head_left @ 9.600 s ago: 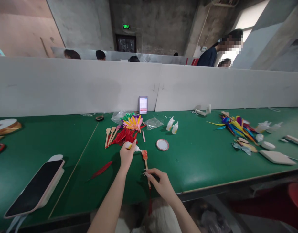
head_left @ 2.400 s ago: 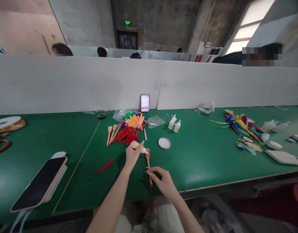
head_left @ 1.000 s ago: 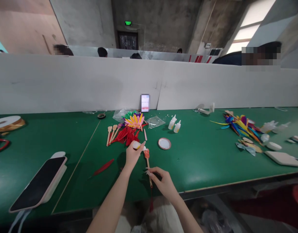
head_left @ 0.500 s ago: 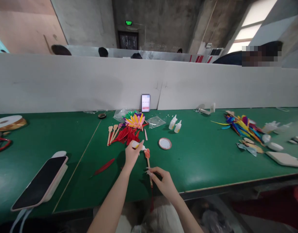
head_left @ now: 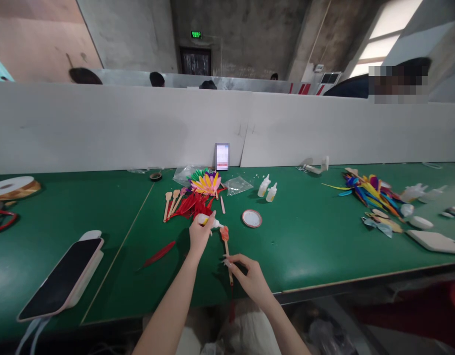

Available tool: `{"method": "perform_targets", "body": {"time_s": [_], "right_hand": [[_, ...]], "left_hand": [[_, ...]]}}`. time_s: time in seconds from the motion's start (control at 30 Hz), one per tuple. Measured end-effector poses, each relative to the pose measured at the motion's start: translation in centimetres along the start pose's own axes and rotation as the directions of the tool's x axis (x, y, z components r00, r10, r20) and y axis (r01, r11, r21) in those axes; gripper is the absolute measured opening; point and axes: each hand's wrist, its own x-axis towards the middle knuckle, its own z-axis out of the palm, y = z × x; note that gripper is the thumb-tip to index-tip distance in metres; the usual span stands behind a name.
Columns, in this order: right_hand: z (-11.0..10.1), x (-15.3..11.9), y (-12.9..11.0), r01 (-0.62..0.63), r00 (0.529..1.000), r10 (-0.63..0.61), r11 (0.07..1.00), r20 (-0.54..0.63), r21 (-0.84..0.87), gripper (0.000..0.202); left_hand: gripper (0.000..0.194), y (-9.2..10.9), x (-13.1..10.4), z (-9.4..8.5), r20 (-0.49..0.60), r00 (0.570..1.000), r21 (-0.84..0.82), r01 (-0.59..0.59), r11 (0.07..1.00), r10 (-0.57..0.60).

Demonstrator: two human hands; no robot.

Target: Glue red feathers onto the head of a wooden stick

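One stick [head_left: 226,245] lies near-to-far, pinched by my right fingers [head_left: 235,258]; its red head [head_left: 224,233] sits just right of the bottle [head_left: 203,220] my left fingers [head_left: 212,216] grip.

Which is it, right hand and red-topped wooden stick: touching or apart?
Touching: the head view shows the right hand pinching the red-topped wooden stick partway along.

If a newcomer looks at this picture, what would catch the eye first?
Probably the bright feather heap left of the middle of the green table, red in front, yellow, pink, purple and green behind. Just nearer, the grip of the left hand aims a squeeze bottle at a wooden stick's orange-red end, its handle held by the right hand.
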Motion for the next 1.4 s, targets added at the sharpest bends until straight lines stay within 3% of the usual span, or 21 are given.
{"method": "perform_targets", "body": {"time_s": [0.1,0.27,0.43,0.57,0.7,0.87,1.0,1.13,1.27,1.4], "right_hand": [[0.03,-0.05,0.08,0.002,1.0,-0.002,1.0,0.0,0.005,0.019],[0.04,0.04,0.2,0.004,1.0,-0.004,1.0,0.004,0.014,0.019],[0.02,0.14,0.27,-0.008,1.0,0.008,1.0,0.003,0.012,0.019],[0.04,0.05,0.45,-0.003,1.0,0.003,1.0,0.013,0.025,0.017],[0.03,0.03,0.47,-0.007,1.0,0.006,1.0,0.013,0.022,0.016],[0.06,0.03,0.4,-0.004,1.0,0.004,1.0,0.008,0.016,0.016],[0.11,0.01,0.51,-0.009,1.0,0.008,1.0,0.006,0.015,0.015],[0.12,0.0,0.53,-0.001,1.0,0.001,1.0,0.007,0.004,0.016],[0.1,-0.01,0.49,0.001,1.0,-0.001,1.0,0.008,0.005,0.017],[0.12,-0.03,0.61,0.006,1.0,-0.006,1.0,0.002,0.019,0.017]], "left_hand": [[0.04,0.05,-0.07,-0.05,-0.025,0.999,0.043,-0.027,0.999,0.028],[0.036,0.11,-0.33,0.32,0.107,0.994,-0.05,-0.021,0.999,0.026],[0.039,0.15,-0.28,0.2,0.031,0.999,0.004,-0.015,1.0,0.015],[0.037,0.42,-0.44,0.13,0.113,0.993,-0.009,-0.036,0.999,0.037],[0.038,0.6,-0.49,0.12,-0.008,0.999,0.049,-0.036,0.998,0.036],[0.037,0.19,-0.26,0.25,0.099,0.994,0.004,-0.049,0.999,0.048],[0.039,-0.01,-0.09,0.16,0.002,0.999,0.026,-0.042,0.999,0.042],[0.038,0.18,-0.2,0.06,0.087,0.993,0.004,-0.079,0.997,0.078],[0.038,0.32,-0.2,0.05,0.04,0.998,0.023,-0.04,0.999,0.039],[0.038,0.29,-0.16,0.06,0.088,0.994,0.013,-0.064,0.998,0.063]]}}
